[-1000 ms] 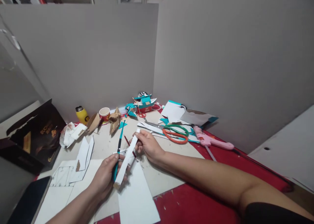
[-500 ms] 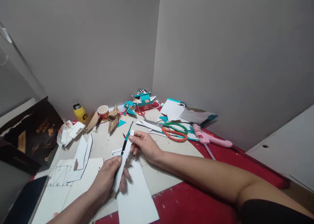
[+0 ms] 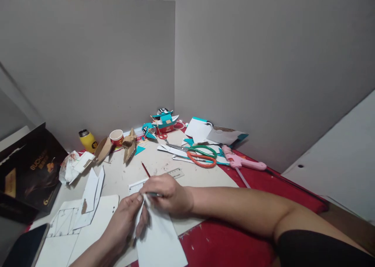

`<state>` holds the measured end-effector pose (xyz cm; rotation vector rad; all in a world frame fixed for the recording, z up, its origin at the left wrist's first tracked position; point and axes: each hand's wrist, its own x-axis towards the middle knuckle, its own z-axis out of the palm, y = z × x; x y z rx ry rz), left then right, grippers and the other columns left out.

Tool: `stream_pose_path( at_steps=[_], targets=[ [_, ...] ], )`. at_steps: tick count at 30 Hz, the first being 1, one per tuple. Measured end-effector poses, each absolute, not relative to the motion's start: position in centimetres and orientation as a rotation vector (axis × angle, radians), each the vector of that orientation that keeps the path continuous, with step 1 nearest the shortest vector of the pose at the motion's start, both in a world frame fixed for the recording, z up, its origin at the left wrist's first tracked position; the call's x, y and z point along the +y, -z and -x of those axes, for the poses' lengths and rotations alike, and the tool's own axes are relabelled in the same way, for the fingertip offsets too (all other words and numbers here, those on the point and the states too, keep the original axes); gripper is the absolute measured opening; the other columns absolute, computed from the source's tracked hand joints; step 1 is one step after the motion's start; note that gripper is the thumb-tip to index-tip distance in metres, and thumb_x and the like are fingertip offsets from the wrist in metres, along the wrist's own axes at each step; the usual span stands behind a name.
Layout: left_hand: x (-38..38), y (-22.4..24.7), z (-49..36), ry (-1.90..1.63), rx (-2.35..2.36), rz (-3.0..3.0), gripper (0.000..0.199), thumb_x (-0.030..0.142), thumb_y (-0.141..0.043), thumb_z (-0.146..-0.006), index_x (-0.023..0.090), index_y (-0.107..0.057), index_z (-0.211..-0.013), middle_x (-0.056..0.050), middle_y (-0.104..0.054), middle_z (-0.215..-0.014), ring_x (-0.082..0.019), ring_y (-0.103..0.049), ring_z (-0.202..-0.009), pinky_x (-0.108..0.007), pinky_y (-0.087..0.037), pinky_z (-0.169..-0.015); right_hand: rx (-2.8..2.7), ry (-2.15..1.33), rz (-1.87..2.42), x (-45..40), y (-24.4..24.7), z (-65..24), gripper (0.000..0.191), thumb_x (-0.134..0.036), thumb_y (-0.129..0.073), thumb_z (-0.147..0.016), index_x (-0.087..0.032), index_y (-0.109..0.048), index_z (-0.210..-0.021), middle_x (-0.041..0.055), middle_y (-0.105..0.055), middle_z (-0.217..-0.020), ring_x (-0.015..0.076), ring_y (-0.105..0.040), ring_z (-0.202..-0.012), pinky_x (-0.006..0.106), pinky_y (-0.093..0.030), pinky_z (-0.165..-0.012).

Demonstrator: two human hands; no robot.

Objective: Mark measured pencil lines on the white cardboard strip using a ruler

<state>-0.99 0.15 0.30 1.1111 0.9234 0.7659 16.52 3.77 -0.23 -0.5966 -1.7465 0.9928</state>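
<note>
My left hand (image 3: 125, 217) is closed around the lower part of a narrow white cardboard strip (image 3: 140, 213), thumb near its upper edge. Close against it, my right hand (image 3: 168, 193) has its fingers curled on the strip's upper end, which is bent over towards the right. The strip's teal and black side is mostly hidden by the fingers. Beneath both hands lies a white card sheet (image 3: 164, 243). Just beyond my right hand are a red pencil (image 3: 145, 169) and a clear ruler (image 3: 175, 173).
Large scissors (image 3: 202, 157) with green and orange handles lie on card scraps, beside a pink glue gun (image 3: 246, 163). Behind stand a yellow bottle (image 3: 88, 141), a paper cup (image 3: 116, 137) and a teal model boat (image 3: 165, 120). A dark box (image 3: 35, 165) and a phone (image 3: 27, 247) are left.
My right hand has come down and nearer my left, bending over the strip's top end, which stood straight before. The view has shifted slightly right, and the ruler is now visible.
</note>
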Motion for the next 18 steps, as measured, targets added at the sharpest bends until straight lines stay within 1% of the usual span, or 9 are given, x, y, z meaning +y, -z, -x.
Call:
stream_pose_path(
  at_steps=[2,4,6,9,11,15,16,18],
  targets=[
    [0.2,-0.6,1.0,-0.771,0.923,-1.099,0.043,0.049,-0.066,-0.084,0.013,-0.063,-0.061,0.001,-0.052,-0.039,-0.006,-0.037,-0.034,-0.018,-0.028,-0.041,-2.012,-0.716,0.402,3.4,0.2,-16.4,0.024,-0.017,-0.062,-0.076,-0.012,-0.071,-0.098,0.0122,-0.074,-0.097,0.0189,-0.067,-0.089,0.03,-0.052,-0.084],
    [0.2,-0.8,1.0,-0.772,0.928,-1.08,0.031,0.044,-0.072,-0.079,0.013,-0.069,-0.073,0.0,-0.061,-0.05,-0.008,-0.044,-0.037,-0.018,-0.031,-0.041,-2.231,-0.376,0.243,3.2,0.2,-16.3,0.029,-0.016,-0.055,-0.084,-0.008,-0.067,-0.109,0.015,-0.071,-0.11,0.0196,-0.065,-0.099,0.03,-0.051,-0.088],
    [0.2,-1.0,0.9,-0.77,0.935,-1.072,0.025,0.038,-0.074,-0.078,0.014,-0.073,-0.086,-0.002,-0.067,-0.06,-0.011,-0.053,-0.044,-0.02,-0.038,-0.045,-2.342,-0.181,0.211,3.2,0.0,-16.3,0.029,-0.017,-0.052,-0.089,-0.006,-0.064,-0.112,0.0147,-0.069,-0.113,0.0196,-0.063,-0.102,0.029,-0.051,-0.09],
    [0.2,-1.0,0.9,-0.767,0.97,-1.04,0.028,0.034,-0.073,-0.078,0.014,-0.073,-0.098,-0.004,-0.071,-0.067,-0.017,-0.064,-0.055,-0.023,-0.047,-0.052,-2.42,-0.091,0.243,3.1,-0.3,-16.4,0.033,-0.018,-0.053,-0.088,-0.006,-0.062,-0.117,0.0135,-0.067,-0.115,0.0194,-0.062,-0.101,0.028,-0.052,-0.086],
    [0.2,-0.6,1.0,-0.769,1.0,-0.999,0.033,0.034,-0.074,-0.076,0.014,-0.073,-0.102,-0.006,-0.073,-0.071,-0.021,-0.068,-0.063,-0.027,-0.051,-0.057,-2.443,-0.065,0.246,3.1,-0.4,-16.6,0.037,-0.017,-0.053,-0.086,-0.007,-0.061,-0.121,0.0127,-0.066,-0.115,0.0189,-0.063,-0.099,0.027,-0.052,-0.083],
    [0.7,0.8,1.9,-0.923,1.176,-0.905,0.038,0.035,-0.082,-0.065,0.013,-0.074,-0.096,-0.01,-0.076,-0.091,-0.028,-0.071,-0.088,-0.032,-0.056,-0.074,-2.458,-0.026,0.248,3.3,-0.2,-16.8,0.032,-0.02,-0.052,-0.087,-0.01,-0.063,-0.116,0.0118,-0.065,-0.116,0.0181,-0.064,-0.098,0.025,-0.052,-0.079],
    [0.9,1.1,2.3,-0.972,1.229,-0.893,0.037,0.034,-0.083,-0.062,0.013,-0.075,-0.093,-0.01,-0.076,-0.094,-0.029,-0.07,-0.094,-0.033,-0.055,-0.079,-2.461,-0.02,0.244,3.3,-0.2,-16.8,0.031,-0.021,-0.051,-0.088,-0.01,-0.064,-0.114,0.0121,-0.065,-0.117,0.018,-0.063,-0.099,0.025,-0.052,-0.079],
    [1.4,1.9,2.9,-1.013,1.285,-0.889,0.035,0.033,-0.083,-0.062,0.014,-0.075,-0.091,-0.011,-0.075,-0.101,-0.031,-0.067,-0.104,-0.036,-0.053,-0.09,-2.478,-0.015,0.236,3.4,-0.3,-16.8,0.03,-0.023,-0.049,-0.09,-0.01,-0.064,-0.112,0.0127,-0.064,-0.12,0.0179,-0.062,-0.102,0.025,-0.051,-0.083]
  ],
)
